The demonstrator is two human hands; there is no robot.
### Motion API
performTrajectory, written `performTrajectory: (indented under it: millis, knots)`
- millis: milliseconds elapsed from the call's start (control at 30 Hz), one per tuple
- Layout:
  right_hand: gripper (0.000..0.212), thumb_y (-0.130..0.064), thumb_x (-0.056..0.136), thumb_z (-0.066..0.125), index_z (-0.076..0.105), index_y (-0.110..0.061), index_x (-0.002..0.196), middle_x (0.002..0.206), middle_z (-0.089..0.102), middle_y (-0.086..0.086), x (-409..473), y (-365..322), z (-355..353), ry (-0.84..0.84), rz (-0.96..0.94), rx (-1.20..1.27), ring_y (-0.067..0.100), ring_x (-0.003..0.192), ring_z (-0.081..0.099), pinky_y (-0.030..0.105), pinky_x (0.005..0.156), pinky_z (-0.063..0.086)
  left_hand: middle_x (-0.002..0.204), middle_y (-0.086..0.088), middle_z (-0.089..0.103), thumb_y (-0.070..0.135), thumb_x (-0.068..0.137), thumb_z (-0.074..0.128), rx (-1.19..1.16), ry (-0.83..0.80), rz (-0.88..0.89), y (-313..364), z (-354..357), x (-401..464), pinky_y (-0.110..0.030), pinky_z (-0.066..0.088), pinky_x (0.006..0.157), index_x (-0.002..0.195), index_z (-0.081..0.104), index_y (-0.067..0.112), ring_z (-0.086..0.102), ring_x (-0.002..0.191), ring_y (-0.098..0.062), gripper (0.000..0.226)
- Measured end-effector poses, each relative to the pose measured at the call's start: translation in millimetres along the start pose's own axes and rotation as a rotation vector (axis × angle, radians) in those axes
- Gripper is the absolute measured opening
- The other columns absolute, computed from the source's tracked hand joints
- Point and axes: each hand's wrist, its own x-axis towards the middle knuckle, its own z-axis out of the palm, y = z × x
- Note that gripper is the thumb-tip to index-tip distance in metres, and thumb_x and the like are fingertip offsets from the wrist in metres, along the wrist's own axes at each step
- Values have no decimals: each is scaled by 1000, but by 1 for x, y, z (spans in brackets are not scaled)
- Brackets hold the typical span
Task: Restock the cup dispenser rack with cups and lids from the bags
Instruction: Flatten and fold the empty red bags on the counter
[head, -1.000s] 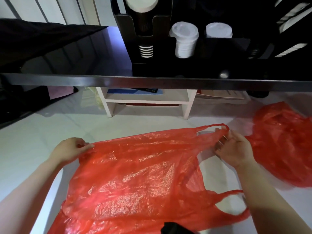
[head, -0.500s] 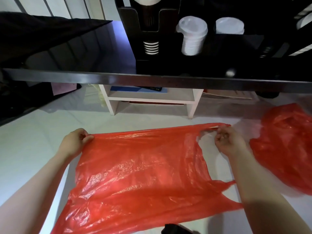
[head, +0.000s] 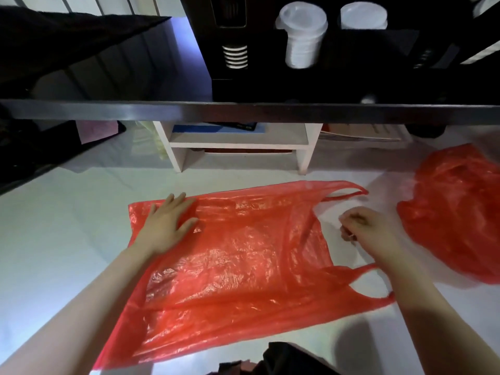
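Pressing my left hand (head: pixel 169 226) flat, fingers spread, on the far left corner of the empty red bag (head: pixel 243 263), I pin it to the white floor (head: pixel 54 226), probably to smooth it out. My right hand (head: pixel 362 228) hovers with curled fingers between the bag's two handles; whether it pinches plastic, I cannot tell. The dispenser rack (head: pixel 351 63) stands above on the counter, lids (head: pixel 301 39) stacked inside, and a second red bag (head: pixel 457 209) lies right.
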Motion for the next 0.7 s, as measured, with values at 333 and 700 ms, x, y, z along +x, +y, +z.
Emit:
performTrajectory:
  millis: [333, 700]
  knots:
    - [39, -46, 73, 78, 71, -30, 108, 131, 45, -26, -60, 20, -14, -457, -256, -810, 6, 121, 37, 31, 106, 31, 160, 4, -13, 73, 82, 7, 217, -131, -70, 4, 41, 15, -59, -4, 114, 150, -6, 40, -9, 147, -24, 77]
    - [15, -26, 76, 79, 72, -22, 64, 63, 67, 0, -90, 23, -50, -92, -204, -419, 14, 62, 62, 33, 63, 48, 161, 2, -6, 72, 87, 12, 181, -45, -152, 2, 42, 37, -61, -3, 113, 151, 0, 39, -6, 147, -26, 73]
